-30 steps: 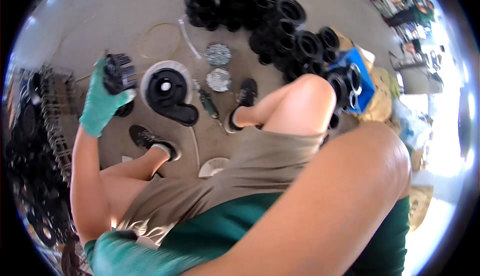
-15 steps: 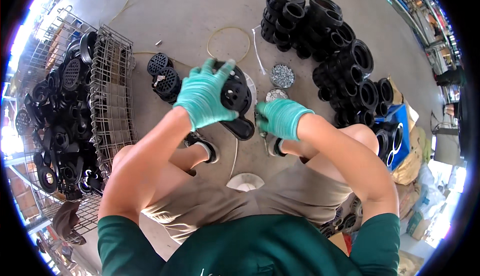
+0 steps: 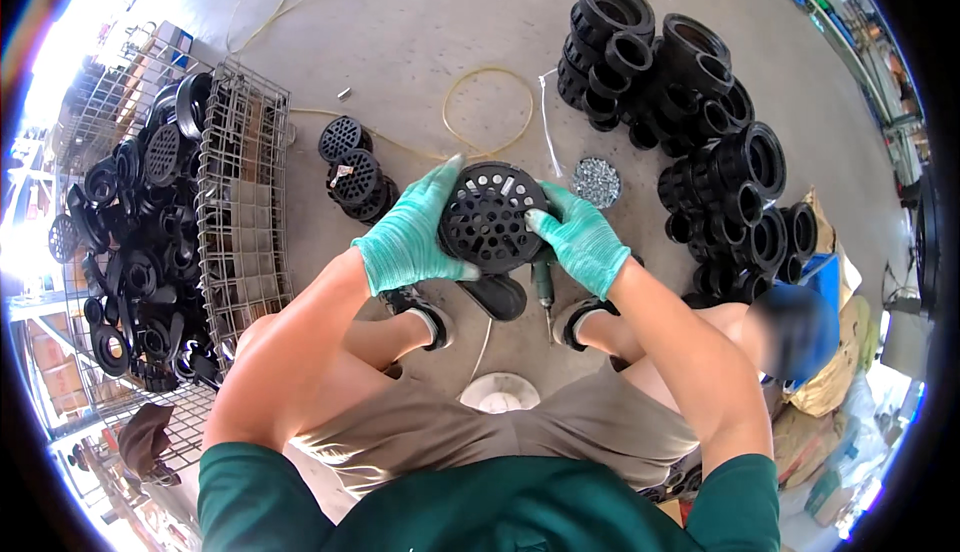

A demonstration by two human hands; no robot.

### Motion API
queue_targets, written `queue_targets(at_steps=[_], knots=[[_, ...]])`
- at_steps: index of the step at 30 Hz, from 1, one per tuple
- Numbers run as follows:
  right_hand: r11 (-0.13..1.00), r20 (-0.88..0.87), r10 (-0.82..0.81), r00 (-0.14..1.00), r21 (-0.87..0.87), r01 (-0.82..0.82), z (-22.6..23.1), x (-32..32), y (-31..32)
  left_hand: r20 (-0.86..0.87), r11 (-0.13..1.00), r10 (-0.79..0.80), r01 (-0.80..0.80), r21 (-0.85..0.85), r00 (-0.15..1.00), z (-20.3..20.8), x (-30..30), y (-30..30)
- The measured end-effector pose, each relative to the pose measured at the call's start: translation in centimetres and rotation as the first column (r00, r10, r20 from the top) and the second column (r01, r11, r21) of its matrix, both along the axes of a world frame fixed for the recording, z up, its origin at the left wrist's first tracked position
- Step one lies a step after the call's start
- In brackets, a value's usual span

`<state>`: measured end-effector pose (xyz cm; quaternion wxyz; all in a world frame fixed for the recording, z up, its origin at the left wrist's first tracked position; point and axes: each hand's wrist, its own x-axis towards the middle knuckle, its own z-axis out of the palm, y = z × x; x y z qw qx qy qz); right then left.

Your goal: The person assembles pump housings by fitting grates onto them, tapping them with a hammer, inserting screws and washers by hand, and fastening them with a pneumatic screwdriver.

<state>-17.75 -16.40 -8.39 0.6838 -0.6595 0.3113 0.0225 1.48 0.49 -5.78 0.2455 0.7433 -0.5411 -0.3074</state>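
A round black perforated grate (image 3: 490,214) faces up between my two hands, both in green knitted gloves. My left hand (image 3: 412,230) wraps its left edge, fingers along the far rim and thumb at the near side. At its right edge my right hand (image 3: 585,240) grips, with the thumb resting on the top face. A black rounded arm-like piece (image 3: 498,298) juts out under the grate's near side; whether they are joined I cannot tell. Just right of it is a green power screwdriver (image 3: 543,284), bit toward me, partly hidden by the grate and right hand.
A round container of screws (image 3: 597,182) stands beyond my right hand. Stacked perforated grates (image 3: 355,174) stand left. Black pipe fittings (image 3: 690,82) are piled at right, near a blue bin (image 3: 824,277). A wire cage (image 3: 243,182) holds black parts. A thin hose (image 3: 528,112) loops across the floor.
My right hand has left the screwdriver and come onto the black part. The perforated grate face now shows on top. The whole view has shifted slightly.
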Motion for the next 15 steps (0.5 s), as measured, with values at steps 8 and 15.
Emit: queue_targets(at_steps=[8, 15], knots=[[0.988, -0.054, 0.151, 0.987, 0.010, -0.151, -2.0, 0.8, -0.7, -0.022, 0.949, 0.114, -0.102, 0.299, 0.993, -1.6, -1.1, 2.7], [0.888, -0.116, 0.182, 0.976, -0.407, -0.214, -2.0, 2.9, 0.3, -0.042, 0.950, 0.231, -0.216, 0.228, 0.972, -2.2, -2.6, 3.8]])
